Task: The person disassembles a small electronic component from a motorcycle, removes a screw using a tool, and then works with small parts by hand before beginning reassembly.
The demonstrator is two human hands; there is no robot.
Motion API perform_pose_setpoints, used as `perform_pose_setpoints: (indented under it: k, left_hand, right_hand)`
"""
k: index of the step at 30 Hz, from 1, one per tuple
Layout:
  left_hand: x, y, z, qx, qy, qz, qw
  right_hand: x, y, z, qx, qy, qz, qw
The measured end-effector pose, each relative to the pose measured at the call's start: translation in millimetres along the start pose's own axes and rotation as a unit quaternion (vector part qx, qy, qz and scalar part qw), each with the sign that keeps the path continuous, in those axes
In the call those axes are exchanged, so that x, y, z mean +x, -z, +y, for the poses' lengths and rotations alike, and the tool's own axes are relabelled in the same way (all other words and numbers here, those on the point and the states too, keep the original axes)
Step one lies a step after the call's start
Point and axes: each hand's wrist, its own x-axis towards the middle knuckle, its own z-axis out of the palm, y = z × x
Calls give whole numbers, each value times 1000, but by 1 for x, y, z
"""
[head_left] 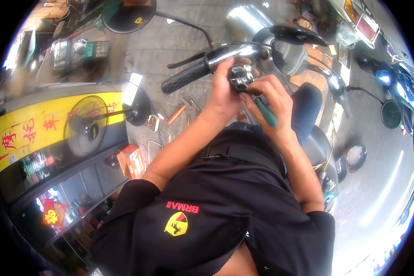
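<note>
The left hand [221,89] grasps a chrome switch housing [241,77] beside the handlebar [227,53]; the right hand [277,103] grips a green-handled screwdriver [266,112]. If its hidden tip slips under pressure, it may hurt the left hand.

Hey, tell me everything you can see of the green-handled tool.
The green-handled tool has a smooth, dark green grip with a rounded end, plastic or rubber by its look. It slants from upper left to lower right, in front of the person's body. The right hand holds it, with the grip's lower end sticking out. Its other end, toward the shiny metal part, is too hidden to make out.
</note>
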Motion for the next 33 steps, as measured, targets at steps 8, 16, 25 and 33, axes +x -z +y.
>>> perform_pose_setpoints:
  k: [8,16,25,33]
  left_hand:
    - [1,-1,-5,-6,-15,17,1000]
    - [1,-5,-7,-3,-34,36,999]
    - [0,-8,-8,-7,-40,56,998]
    - [1,-5,-10,-14,-41,60,997]
  right_hand:
    - [0,-3,2,-14,31,12,999]
    - [-11,-5,4,-36,25,-17,999]
    - [-11,-5,-3,4,13,-16,1000]
    - [-14,-14,1,-31,49,6,998]
